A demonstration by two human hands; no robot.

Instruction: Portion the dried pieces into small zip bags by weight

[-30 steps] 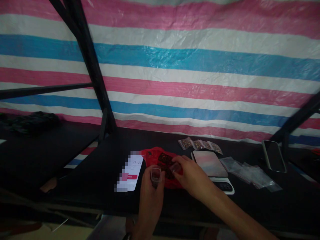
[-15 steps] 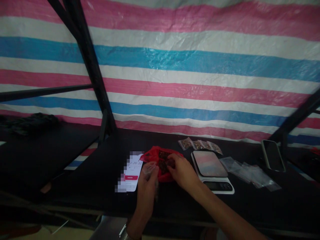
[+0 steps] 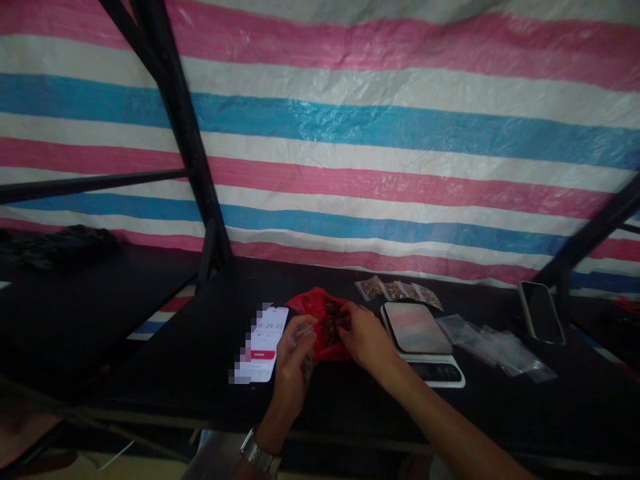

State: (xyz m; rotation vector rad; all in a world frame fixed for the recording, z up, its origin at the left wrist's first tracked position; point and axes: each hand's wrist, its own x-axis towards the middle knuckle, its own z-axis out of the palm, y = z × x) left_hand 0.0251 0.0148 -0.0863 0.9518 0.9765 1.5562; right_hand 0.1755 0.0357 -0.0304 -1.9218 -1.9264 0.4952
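Observation:
A red plastic bag [image 3: 313,305] with dark brownish bits inside lies open on the black table [image 3: 200,360]. My left hand [image 3: 294,363] is closed around a small clear plastic pouch [image 3: 303,330] held at the bag's left edge. My right hand [image 3: 365,337] pinches dark material at the bag's mouth, fingers pressed together. Both hands almost touch over the bag.
A lit phone [image 3: 265,343] lies left of the bag. A small digital scale [image 3: 420,333] sits to the right, with filled pouches [image 3: 397,290] behind it and empty clear pouches [image 3: 495,347] beside it. A dark phone [image 3: 541,312] leans at far right. Striped tarpaulin hangs behind.
Both hands moved forward to the red bag. The left hand brought the clear pouch from in front of the bag up to its edge; the right hand went into the bag's contents.

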